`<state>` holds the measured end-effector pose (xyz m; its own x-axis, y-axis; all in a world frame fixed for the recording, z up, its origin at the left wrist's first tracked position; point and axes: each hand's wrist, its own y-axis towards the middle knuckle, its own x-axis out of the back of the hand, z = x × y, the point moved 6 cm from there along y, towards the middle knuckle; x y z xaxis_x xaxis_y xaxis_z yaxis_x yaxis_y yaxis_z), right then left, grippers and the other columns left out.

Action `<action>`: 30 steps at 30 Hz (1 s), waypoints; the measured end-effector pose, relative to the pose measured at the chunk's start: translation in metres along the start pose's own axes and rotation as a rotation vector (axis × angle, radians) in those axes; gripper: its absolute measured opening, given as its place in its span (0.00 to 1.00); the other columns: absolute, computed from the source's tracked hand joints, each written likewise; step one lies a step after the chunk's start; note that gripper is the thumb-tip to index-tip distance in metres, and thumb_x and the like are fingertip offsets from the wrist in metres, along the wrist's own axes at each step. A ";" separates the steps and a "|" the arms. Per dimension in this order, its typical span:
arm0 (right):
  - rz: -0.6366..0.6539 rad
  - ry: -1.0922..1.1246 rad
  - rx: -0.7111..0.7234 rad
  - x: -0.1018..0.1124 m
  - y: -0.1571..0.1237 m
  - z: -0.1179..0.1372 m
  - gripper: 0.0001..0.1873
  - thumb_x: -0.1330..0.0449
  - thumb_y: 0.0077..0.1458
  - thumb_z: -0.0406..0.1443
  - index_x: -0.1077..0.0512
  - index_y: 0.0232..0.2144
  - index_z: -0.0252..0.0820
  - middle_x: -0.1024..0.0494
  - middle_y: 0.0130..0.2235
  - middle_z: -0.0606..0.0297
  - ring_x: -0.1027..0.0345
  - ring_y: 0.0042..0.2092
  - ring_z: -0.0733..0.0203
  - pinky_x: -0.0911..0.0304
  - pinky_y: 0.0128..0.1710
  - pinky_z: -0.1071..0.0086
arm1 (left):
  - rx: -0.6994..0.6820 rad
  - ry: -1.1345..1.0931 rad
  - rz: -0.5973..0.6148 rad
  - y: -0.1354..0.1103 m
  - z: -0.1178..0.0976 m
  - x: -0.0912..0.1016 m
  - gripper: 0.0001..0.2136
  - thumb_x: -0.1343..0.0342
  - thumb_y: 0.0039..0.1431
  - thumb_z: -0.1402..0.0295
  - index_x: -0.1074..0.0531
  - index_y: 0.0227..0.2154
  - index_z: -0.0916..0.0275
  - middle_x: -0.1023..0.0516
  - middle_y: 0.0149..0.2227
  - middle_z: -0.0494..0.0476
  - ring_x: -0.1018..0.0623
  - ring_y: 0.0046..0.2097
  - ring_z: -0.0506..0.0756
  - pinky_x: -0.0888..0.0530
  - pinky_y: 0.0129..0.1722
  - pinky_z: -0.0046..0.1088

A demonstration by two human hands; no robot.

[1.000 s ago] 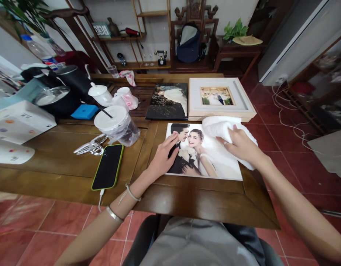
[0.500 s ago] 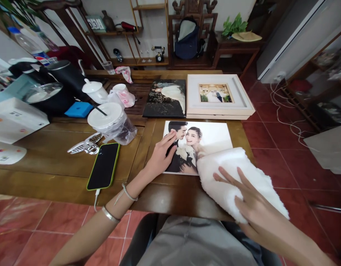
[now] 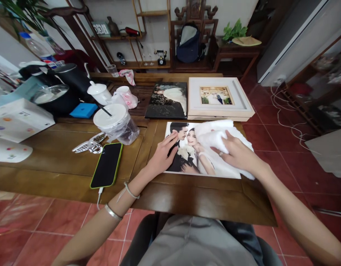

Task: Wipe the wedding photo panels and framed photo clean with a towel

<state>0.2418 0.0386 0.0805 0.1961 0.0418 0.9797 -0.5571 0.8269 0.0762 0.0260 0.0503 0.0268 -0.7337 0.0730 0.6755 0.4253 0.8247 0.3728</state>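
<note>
A wedding photo print (image 3: 206, 164) showing a couple lies flat near the table's front edge. Stretched fingers of my left hand (image 3: 164, 152) rest on its left part. Over the upper right of the print lies a white towel (image 3: 212, 138), partly bunched. My right hand (image 3: 235, 152) grips the bunched part and presses it down on the photo; some of its fingertips are hidden in the cloth. The towel's right side hangs past the print's right edge.
Behind the print lie a dark wedding photo (image 3: 167, 101) and a white picture frame (image 3: 237, 111). To the left are a phone (image 3: 106, 164) on a cable, a clear hair claw (image 3: 90, 143), a lidded drink cup (image 3: 113, 120) and a blue box (image 3: 83, 110).
My right hand has moved the towel up and away from the front edge onto the photo's upper right. My left hand stays on the print.
</note>
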 end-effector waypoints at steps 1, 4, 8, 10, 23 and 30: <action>-0.007 0.006 -0.007 0.001 0.007 -0.005 0.06 0.51 0.58 0.34 0.34 0.31 0.42 0.23 0.32 0.58 0.27 0.39 0.44 0.45 0.58 0.45 | -0.002 0.002 0.000 0.000 0.000 0.000 0.19 0.55 0.66 0.68 0.36 0.58 0.64 0.37 0.63 0.66 0.39 0.65 0.59 0.40 0.63 0.46; -0.048 -0.001 -0.016 0.000 0.022 -0.016 0.11 0.52 0.61 0.38 0.33 0.32 0.40 0.23 0.30 0.55 0.27 0.40 0.42 0.41 0.54 0.45 | 0.004 -0.008 -0.001 0.000 0.000 0.000 0.19 0.55 0.66 0.68 0.36 0.58 0.62 0.37 0.63 0.65 0.39 0.65 0.59 0.40 0.63 0.47; -0.091 -0.043 0.014 -0.009 0.024 -0.014 0.07 0.49 0.55 0.31 0.32 0.36 0.38 0.23 0.44 0.46 0.32 0.52 0.39 0.48 0.58 0.41 | 0.013 -0.020 -0.011 0.000 0.000 0.000 0.19 0.55 0.66 0.67 0.35 0.58 0.61 0.36 0.63 0.64 0.38 0.64 0.59 0.40 0.63 0.46; -0.094 -0.067 0.061 -0.014 0.019 -0.006 0.11 0.48 0.50 0.28 0.32 0.37 0.36 0.29 0.54 0.42 0.42 0.61 0.39 0.53 0.61 0.39 | 0.017 -0.010 -0.020 0.000 -0.001 0.001 0.19 0.54 0.66 0.67 0.35 0.58 0.62 0.36 0.62 0.65 0.37 0.64 0.59 0.39 0.63 0.46; -0.026 0.033 0.307 -0.019 -0.080 0.086 0.12 0.48 0.34 0.23 0.32 0.21 0.41 0.37 0.61 0.45 0.57 0.66 0.40 0.60 0.63 0.33 | 0.029 -0.018 -0.028 0.001 -0.003 0.000 0.19 0.55 0.66 0.67 0.36 0.58 0.62 0.37 0.63 0.65 0.38 0.65 0.59 0.39 0.63 0.46; -0.005 0.085 0.227 -0.007 -0.074 0.062 0.14 0.50 0.43 0.26 0.27 0.30 0.39 0.31 0.58 0.49 0.49 0.65 0.46 0.46 0.62 0.46 | 0.032 -0.020 -0.019 0.001 -0.001 -0.001 0.19 0.55 0.66 0.68 0.36 0.58 0.64 0.37 0.63 0.67 0.38 0.65 0.59 0.40 0.63 0.45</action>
<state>0.2317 -0.0573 0.0790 0.2612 0.0930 0.9608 -0.7210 0.6806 0.1301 0.0275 0.0504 0.0271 -0.7521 0.0686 0.6555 0.3943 0.8437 0.3642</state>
